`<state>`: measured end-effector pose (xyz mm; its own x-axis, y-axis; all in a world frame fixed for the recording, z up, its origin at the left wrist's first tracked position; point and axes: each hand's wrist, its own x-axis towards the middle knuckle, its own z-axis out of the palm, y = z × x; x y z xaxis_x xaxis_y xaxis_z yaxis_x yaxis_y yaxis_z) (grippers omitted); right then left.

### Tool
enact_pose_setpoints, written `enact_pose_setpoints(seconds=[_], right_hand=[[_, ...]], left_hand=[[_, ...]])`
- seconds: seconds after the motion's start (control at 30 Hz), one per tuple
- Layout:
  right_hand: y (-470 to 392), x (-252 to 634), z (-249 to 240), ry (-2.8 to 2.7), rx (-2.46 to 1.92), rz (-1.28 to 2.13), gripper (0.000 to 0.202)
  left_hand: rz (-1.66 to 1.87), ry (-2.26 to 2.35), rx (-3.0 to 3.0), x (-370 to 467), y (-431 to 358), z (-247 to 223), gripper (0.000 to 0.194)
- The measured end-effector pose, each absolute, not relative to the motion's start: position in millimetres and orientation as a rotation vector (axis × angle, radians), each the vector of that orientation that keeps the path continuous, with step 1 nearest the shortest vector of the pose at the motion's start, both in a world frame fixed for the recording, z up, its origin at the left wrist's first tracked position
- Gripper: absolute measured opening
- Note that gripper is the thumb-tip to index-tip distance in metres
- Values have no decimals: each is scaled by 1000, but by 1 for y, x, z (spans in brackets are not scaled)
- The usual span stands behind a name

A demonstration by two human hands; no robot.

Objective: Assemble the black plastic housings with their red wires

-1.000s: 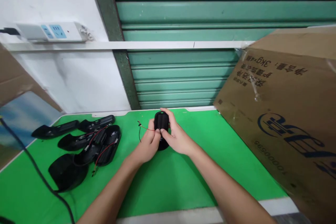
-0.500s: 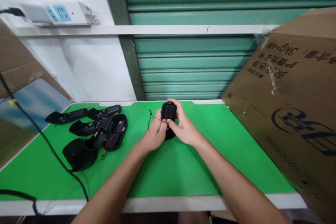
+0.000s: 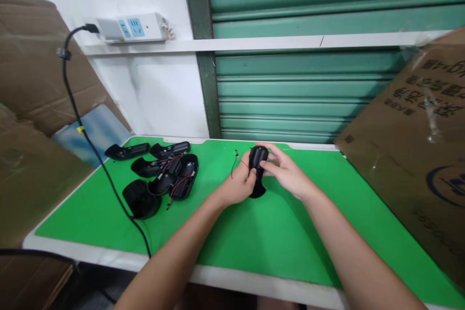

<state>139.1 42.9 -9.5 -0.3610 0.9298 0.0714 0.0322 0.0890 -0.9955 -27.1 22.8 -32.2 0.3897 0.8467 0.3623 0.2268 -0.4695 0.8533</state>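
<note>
My left hand is closing around the left side of a black plastic piece, thumb pressing on its front. My right hand is staying partly spread, thumb tip touching the piece's front near the right edge, fingers reaching behind its top; whether these are pinching firmly, I cannot tell. The piece is standing lengthwise between both hands, rounded end away from me, curved foot toward me. Thin wires are sticking out past my left fingers.

Edges: the white front rim of the green tabletop is running beneath my forearms; the back edge is lying just beyond the piece, before a green shutter. Green surface is stretching rightward to a large carton. Leftward, similar black parts are sitting clustered, well apart from my grip.
</note>
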Motion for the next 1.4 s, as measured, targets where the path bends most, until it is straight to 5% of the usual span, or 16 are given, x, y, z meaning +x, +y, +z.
enact_pose_setpoints(seconds=[0.17, 0.27, 0.4, 0.57, 0.73, 1.03, 1.3, 1.4], right_hand=[[49, 147, -7, -1357, -1161, 1396, 49], [59, 164, -8, -1303, -1295, 1301, 45], [74, 190, -10, -1292, -1459, 1093, 31], [85, 209, -23, -1479, -1755, 773, 27], [86, 211, -36, -1585, -1922, 238, 41], [74, 199, -26, -1669, -1988, 142, 48], [61, 183, -9, -1639, -1534, -252, 33], [58, 177, -5, -1679, -1394, -235, 29]], left_hand=[[1149, 1045, 1946, -21, 23, -39, 54], [978, 1187, 1969, -22, 20, -31, 43], [700, 1355, 2110, -32, 14, -13, 51], [774, 1984, 2199, -66, 21, 1, 24], [832, 2484, 1848, -92, 27, 1, 45], [614, 2254, 2052, -72, 26, -14, 40], [704, 1773, 2361, -53, 24, -22, 40], [776, 1910, 2356, -57, 18, -12, 49]])
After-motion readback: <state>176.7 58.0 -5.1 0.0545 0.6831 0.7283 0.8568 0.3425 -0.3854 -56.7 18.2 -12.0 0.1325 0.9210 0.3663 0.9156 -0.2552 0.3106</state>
